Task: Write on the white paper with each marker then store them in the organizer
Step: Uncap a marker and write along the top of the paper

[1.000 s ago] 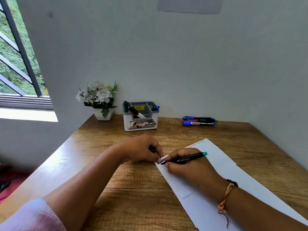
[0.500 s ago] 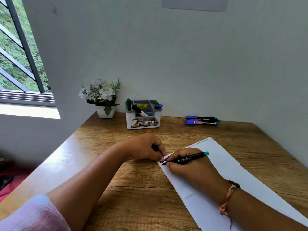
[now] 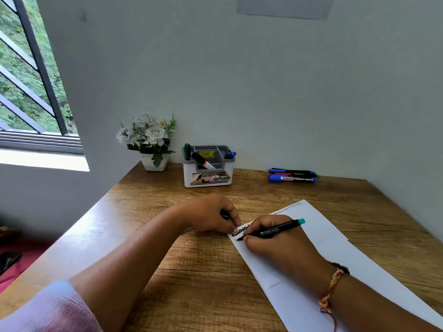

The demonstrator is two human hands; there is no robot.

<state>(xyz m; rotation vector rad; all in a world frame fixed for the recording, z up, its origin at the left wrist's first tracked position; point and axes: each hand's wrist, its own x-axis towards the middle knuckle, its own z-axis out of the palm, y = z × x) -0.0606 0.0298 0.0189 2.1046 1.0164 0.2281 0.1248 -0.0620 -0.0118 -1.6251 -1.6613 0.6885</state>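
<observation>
A person's right hand (image 3: 271, 245) grips a black Faber-Castell marker (image 3: 273, 231) with a teal end cap, fingers closed tight around the barrel, its tip pressed to the near-left corner of the white paper (image 3: 335, 250), where thick black lettering already stands beside finer lines of writing along the sheet's top edge. The left hand (image 3: 211, 216) rests just left of the paper, fingertips (image 3: 236, 227) touching that same corner, its fingers curled shut around a small dark object, apparently the marker's cap, though most of it is hidden. The paper lies at an angle on the wooden desk (image 3: 191, 271). Beyond the paper, against the wall, sits the white and grey organizer (image 3: 208, 174), holding a green marker (image 3: 187, 151) at its left, a black marker (image 3: 202, 160) leaning in the middle compartment, and green and blue tips (image 3: 230, 154) at its right. Right of the organizer, well apart, a cluster of blue and black markers (image 3: 292, 176) lies flat on the desk. Left of the organizer stands a pot of white flowers (image 3: 149, 140). A braided thread bracelet (image 3: 332, 288) circles the right wrist
</observation>
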